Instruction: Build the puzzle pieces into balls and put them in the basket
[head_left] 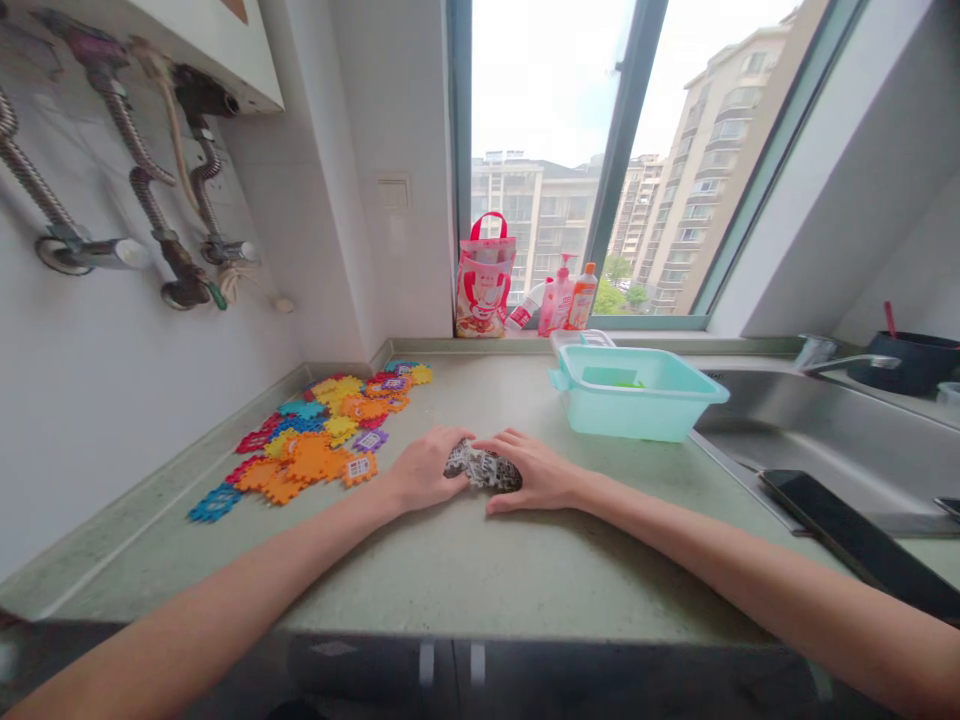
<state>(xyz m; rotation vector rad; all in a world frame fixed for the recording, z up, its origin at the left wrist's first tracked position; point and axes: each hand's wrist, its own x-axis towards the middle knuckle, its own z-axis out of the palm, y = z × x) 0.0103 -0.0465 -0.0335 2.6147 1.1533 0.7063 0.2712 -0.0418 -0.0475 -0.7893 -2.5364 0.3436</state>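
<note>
A small black-and-white patterned bundle (484, 468), soft and crumpled in look, rests on the counter between my hands. My left hand (429, 468) is closed on its left end, thumb in front and fingers behind. Its right end is in the curl of my right hand (534, 472), with the thumb low on the near side. My fingers hide both ends, and I cannot make out exactly what it is. To the left lies a loose pile of flat, gear-edged plastic pieces (311, 455) in orange, yellow, blue, red and purple.
A mint-green plastic basin (630, 415) with something green inside stands right of my hands. Behind it is a clear lid (581, 339). Further right are a steel sink (795, 425) and a long black object (862, 530) across its front edge. Bottles (559, 300) and a pink bag (486, 290) line the windowsill.
</note>
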